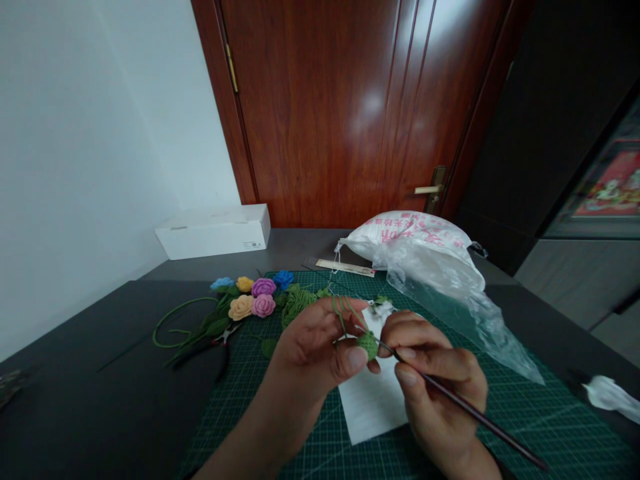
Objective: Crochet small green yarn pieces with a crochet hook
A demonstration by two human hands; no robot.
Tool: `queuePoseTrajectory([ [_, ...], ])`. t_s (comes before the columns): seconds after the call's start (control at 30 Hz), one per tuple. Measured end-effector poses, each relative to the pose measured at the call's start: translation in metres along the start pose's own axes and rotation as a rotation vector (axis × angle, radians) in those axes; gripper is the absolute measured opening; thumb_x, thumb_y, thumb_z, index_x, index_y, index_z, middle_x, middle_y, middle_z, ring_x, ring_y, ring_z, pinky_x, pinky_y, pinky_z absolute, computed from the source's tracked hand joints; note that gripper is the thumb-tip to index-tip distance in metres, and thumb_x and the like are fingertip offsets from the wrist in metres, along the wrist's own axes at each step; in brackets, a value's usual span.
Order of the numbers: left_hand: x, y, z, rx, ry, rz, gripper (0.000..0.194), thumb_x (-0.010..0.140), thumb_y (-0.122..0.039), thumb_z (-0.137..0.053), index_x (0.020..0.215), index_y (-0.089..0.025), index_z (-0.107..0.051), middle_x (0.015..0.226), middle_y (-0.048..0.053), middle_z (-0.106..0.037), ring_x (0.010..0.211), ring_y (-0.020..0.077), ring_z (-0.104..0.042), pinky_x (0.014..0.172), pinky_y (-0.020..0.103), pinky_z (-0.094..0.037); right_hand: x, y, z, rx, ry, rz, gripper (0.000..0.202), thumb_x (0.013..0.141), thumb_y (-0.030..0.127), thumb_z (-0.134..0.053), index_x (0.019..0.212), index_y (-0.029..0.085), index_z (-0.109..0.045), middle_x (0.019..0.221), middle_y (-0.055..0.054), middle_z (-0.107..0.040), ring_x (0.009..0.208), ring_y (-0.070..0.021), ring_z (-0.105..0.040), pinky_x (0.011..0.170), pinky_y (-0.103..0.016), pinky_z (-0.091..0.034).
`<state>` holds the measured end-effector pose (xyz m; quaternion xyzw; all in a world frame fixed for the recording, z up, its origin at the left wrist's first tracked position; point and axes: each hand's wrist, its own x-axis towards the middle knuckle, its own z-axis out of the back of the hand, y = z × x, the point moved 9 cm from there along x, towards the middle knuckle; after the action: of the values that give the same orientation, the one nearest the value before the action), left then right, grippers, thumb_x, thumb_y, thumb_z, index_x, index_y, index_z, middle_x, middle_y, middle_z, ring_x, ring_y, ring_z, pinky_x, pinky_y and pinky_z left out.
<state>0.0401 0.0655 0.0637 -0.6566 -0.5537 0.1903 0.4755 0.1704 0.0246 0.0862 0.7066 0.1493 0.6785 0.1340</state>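
A small green crocheted piece (368, 345) is pinched between the thumb and fingers of my left hand (320, 347). Green yarn loops over that hand's raised index finger. My right hand (440, 387) grips a dark crochet hook (480, 417) like a pen, its tip at the green piece. Beneath both hands lies a white paper sheet (373, 407) on the green cutting mat (520, 427). A ball of green yarn (297, 303) sits behind my left hand.
Crocheted flowers (263, 297) with green stems lie at the left, beside dark-handled pliers (225, 343). Behind are a white box (215, 233), a ruler-like strip (345, 268) and a white plastic bag (420, 247). A white object (613, 397) rests at the right.
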Motion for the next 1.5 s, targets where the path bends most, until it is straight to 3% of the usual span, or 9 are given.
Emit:
queuePoseTrajectory([
  [0.13, 0.001, 0.002, 0.005, 0.044, -0.011, -0.026, 0.038, 0.074, -0.013, -0.084, 0.109, -0.023, -0.075, 0.088, 0.001, -0.066, 0.076, 0.0137, -0.068, 0.072, 0.026, -0.060, -0.006, -0.009, 0.002, 0.057, -0.059, -0.070, 0.011, 0.098, 0.018, -0.059, 0.102, 0.028, -0.059, 0.086, -0.001, -0.068, 0.080, -0.0202, -0.066, 0.075, -0.042, -0.054],
  [0.27, 0.000, -0.006, 0.009, 0.221, -0.029, -0.155, 0.041, 0.074, -0.004, -0.079, 0.109, -0.026, -0.074, 0.091, 0.000, -0.066, 0.083, 0.0125, -0.068, 0.078, 0.024, -0.059, -0.013, -0.037, -0.003, 0.298, -0.200, -0.324, 0.009, 0.100, 0.027, -0.057, 0.093, 0.026, -0.053, 0.078, 0.001, -0.064, 0.076, -0.0183, -0.066, 0.067, -0.033, -0.054],
  [0.4, -0.002, -0.019, 0.008, 0.395, -0.074, -0.262, 0.040, 0.075, -0.001, -0.075, 0.107, -0.024, -0.074, 0.096, 0.002, -0.066, 0.092, 0.0159, -0.069, 0.083, 0.028, -0.061, -0.019, -0.057, -0.018, 0.488, -0.206, -0.547, 0.021, 0.102, 0.035, -0.052, 0.084, 0.025, -0.048, 0.073, 0.002, -0.059, 0.065, -0.0156, -0.062, 0.066, -0.030, -0.055],
  [0.53, -0.004, -0.028, 0.003, 0.508, -0.084, -0.317, 0.041, 0.072, 0.000, -0.076, 0.107, -0.022, -0.073, 0.095, 0.002, -0.068, 0.087, 0.0150, -0.068, 0.081, 0.028, -0.062, -0.018, -0.061, -0.017, 0.542, -0.206, -0.603, 0.023, 0.103, 0.036, -0.049, 0.083, 0.024, -0.048, 0.069, 0.002, -0.059, 0.061, -0.0154, -0.060, 0.063, -0.029, -0.054],
  [0.77, -0.005, -0.032, -0.008, 0.617, -0.005, -0.379, 0.041, 0.073, 0.002, -0.071, 0.106, -0.021, -0.073, 0.090, 0.003, -0.069, 0.083, 0.0161, -0.069, 0.075, 0.028, -0.062, -0.001, -0.050, -0.007, 0.476, -0.073, -0.496, 0.022, 0.105, 0.035, -0.043, 0.087, 0.025, -0.048, 0.065, 0.001, -0.064, 0.056, -0.0177, -0.062, 0.061, -0.034, -0.054],
  [0.97, -0.008, -0.036, -0.011, 0.781, 0.036, -0.457, 0.043, 0.072, 0.003, -0.071, 0.107, -0.023, -0.071, 0.092, 0.003, -0.070, 0.081, 0.0159, -0.069, 0.073, 0.028, -0.060, 0.004, -0.041, 0.004, 0.349, -0.014, -0.429, 0.020, 0.106, 0.031, -0.042, 0.088, 0.024, -0.048, 0.070, -0.001, -0.067, 0.069, -0.0197, -0.066, 0.068, -0.037, -0.053],
  [1.13, -0.009, -0.036, -0.013, 0.934, 0.051, -0.481, 0.044, 0.074, 0.001, -0.070, 0.109, -0.026, -0.070, 0.093, 0.001, -0.069, 0.081, 0.0164, -0.068, 0.073, 0.030, -0.058, 0.007, -0.026, 0.009, 0.224, 0.066, -0.290, 0.012, 0.105, 0.026, -0.045, 0.095, 0.023, -0.050, 0.077, -0.003, -0.069, 0.074, -0.0200, -0.066, 0.069, -0.037, -0.050],
  [1.37, -0.008, -0.038, -0.016, 1.012, 0.035, -0.497, 0.040, 0.074, 0.000, -0.071, 0.106, -0.024, -0.071, 0.085, 0.001, -0.068, 0.078, 0.0173, -0.065, 0.072, 0.031, -0.056, 0.014, -0.005, 0.009, -0.028, 0.226, -0.084, 0.005, 0.101, 0.020, -0.051, 0.098, 0.024, -0.054, 0.084, -0.003, -0.069, 0.078, -0.0206, -0.067, 0.078, -0.046, -0.053],
  [1.5, -0.008, -0.033, -0.012, 0.947, 0.032, -0.464, 0.043, 0.076, 0.000, -0.070, 0.111, -0.024, -0.071, 0.090, 0.003, -0.067, 0.082, 0.0178, -0.067, 0.071, 0.030, -0.058, 0.015, 0.003, -0.002, -0.214, 0.374, 0.009, 0.016, 0.102, 0.025, -0.049, 0.091, 0.022, -0.060, 0.084, -0.004, -0.071, 0.078, -0.0203, -0.068, 0.078, -0.044, -0.054],
])
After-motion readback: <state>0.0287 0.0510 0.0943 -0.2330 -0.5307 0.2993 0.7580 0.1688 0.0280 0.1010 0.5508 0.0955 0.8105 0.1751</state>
